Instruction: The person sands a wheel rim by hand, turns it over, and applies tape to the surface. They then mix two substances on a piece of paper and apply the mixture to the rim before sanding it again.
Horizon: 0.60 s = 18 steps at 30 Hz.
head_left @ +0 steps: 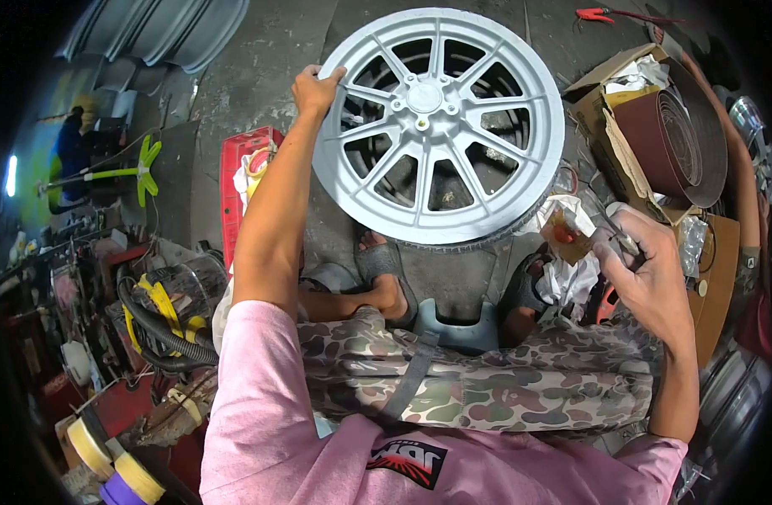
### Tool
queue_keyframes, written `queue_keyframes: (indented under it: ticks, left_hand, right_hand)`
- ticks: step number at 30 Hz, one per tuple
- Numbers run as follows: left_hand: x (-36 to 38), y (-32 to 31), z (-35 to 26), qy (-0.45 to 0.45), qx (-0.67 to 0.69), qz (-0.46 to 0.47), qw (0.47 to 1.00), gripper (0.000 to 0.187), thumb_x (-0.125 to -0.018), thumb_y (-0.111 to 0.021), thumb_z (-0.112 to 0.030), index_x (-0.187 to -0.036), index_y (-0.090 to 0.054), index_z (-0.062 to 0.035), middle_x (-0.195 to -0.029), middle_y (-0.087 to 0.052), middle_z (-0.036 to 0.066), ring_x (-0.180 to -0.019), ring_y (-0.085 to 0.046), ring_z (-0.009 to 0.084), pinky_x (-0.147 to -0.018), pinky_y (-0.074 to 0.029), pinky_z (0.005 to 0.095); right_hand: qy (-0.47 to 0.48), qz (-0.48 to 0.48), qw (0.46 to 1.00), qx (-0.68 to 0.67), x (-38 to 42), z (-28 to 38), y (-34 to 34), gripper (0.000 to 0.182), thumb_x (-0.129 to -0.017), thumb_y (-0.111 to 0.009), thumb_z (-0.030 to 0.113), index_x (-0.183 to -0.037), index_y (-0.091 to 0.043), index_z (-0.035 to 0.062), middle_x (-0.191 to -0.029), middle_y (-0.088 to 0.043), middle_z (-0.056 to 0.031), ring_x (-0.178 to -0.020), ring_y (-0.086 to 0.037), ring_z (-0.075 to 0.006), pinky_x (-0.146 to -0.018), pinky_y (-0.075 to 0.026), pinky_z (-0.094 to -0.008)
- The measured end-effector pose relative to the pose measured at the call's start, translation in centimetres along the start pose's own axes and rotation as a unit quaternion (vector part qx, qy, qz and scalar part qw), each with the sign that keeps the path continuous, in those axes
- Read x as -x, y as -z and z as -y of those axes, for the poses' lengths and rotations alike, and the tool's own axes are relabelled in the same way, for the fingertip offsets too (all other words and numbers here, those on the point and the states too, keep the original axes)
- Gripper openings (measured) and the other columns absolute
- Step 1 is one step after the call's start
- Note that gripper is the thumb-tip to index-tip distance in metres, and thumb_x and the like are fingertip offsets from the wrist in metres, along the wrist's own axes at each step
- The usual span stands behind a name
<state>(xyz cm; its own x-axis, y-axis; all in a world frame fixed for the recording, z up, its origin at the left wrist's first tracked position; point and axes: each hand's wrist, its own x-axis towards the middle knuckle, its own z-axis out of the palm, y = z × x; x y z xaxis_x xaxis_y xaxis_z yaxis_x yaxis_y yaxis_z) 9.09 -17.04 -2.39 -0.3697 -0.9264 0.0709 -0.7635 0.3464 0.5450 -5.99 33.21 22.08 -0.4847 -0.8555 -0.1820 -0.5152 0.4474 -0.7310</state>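
A silver-grey multi-spoke wheel rim (425, 99) lies face up in front of me, apparently resting on a tyre whose dark edge shows underneath. At the rim's upper left edge, my left hand (315, 89) grips the outer lip with the thumb on top. My right hand (651, 269) is raised to the lower right, apart from the rim. Its fingers are pinched round a small, thin grey piece (623, 236), too little of which shows to name. Just left of that hand are crumpled white paper (568, 282) and a brownish container with something red in it (564, 234).
A cardboard box (609, 126) at right holds a brown sandpaper roll (659, 139). A red tray (249, 181) lies left, near a hose (171, 337). More wheels (150, 29) stand at upper left. Another person's arm (731, 143) shows at far right.
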Motion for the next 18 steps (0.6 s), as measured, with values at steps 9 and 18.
queue_keyframes:
  ticks: [9, 18]
  left_hand:
    - [-0.5, 0.4, -0.1, 0.056, -0.015, 0.034, 0.998, 0.066, -0.068, -0.084, -0.062, -0.107, -0.076, -0.0095, -0.107, -0.076, 0.017, -0.103, -0.072, 0.0342, -0.088, -0.054, 0.0455]
    - [1.5, 1.1, -1.6, -0.020, -0.096, 0.030, 0.995, 0.079, -0.073, -0.079, -0.063, -0.125, -0.066, -0.0046, -0.116, -0.072, 0.023, -0.112, -0.068, 0.0393, -0.094, -0.052, 0.0478]
  right_hand:
    - [-0.050, -0.026, 0.998, -0.011, -0.1, -1.5, 1.4, 0.016, -0.087, -0.065, 0.010, -0.082, -0.056, -0.0019, -0.071, -0.040, -0.0029, -0.065, -0.038, -0.0101, -0.059, -0.034, -0.0293]
    - [-0.081, -0.122, 0.988, -0.048, 0.7, -8.4, 6.1, 0.015, -0.098, -0.064, 0.014, -0.093, -0.062, 0.0000, -0.082, -0.055, 0.0061, -0.078, -0.047, -0.0036, -0.072, -0.040, -0.0227]
